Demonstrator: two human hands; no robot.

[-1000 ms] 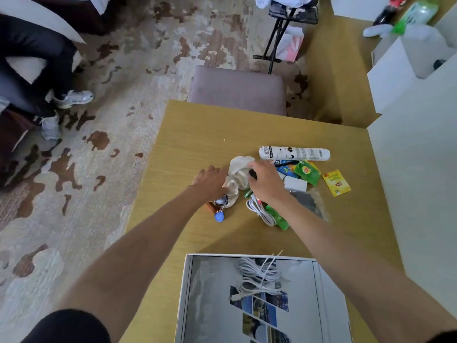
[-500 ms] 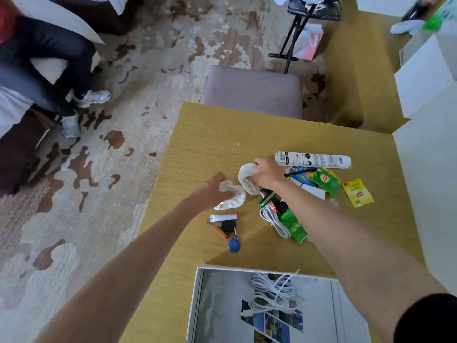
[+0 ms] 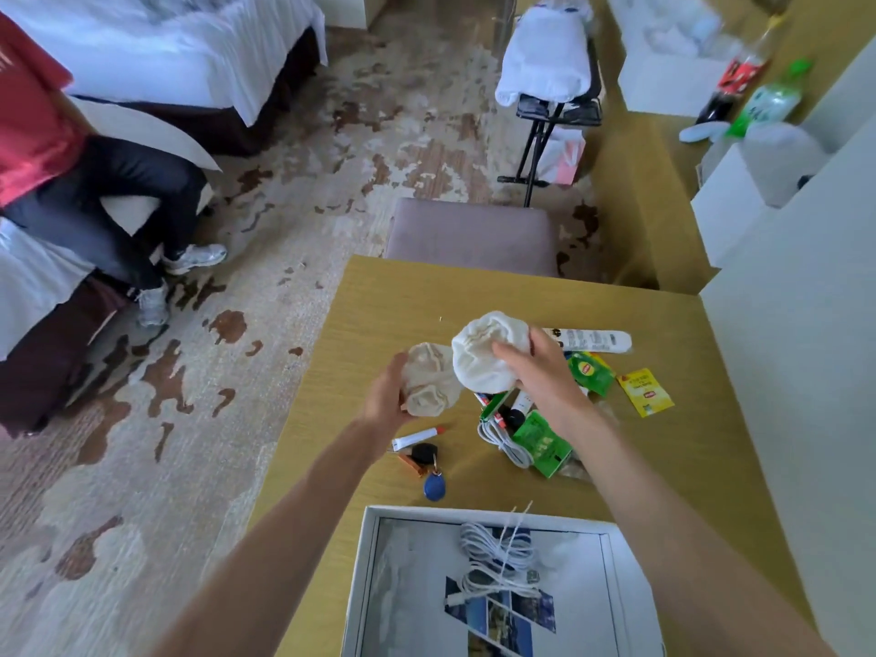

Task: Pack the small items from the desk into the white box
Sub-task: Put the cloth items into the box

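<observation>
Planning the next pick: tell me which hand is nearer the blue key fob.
Left. The left hand holds a cloth bundle just above and left of the blue key fob; the right hand is farther up and right.

Cream socks [image 3: 455, 367], blue key fob [image 3: 434, 486], yellow sachet [image 3: 645, 392], tan desk [image 3: 388, 305].

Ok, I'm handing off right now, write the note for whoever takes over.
Left hand: holds a cream rolled cloth bundle above the desk.
Right hand: holds a white rolled cloth bundle.
Done: a coiled white cable lies in the white box.
Left on the wooden desk: white tube, tea sachets, second cable, blue key fob, small red-capped tube.
</observation>
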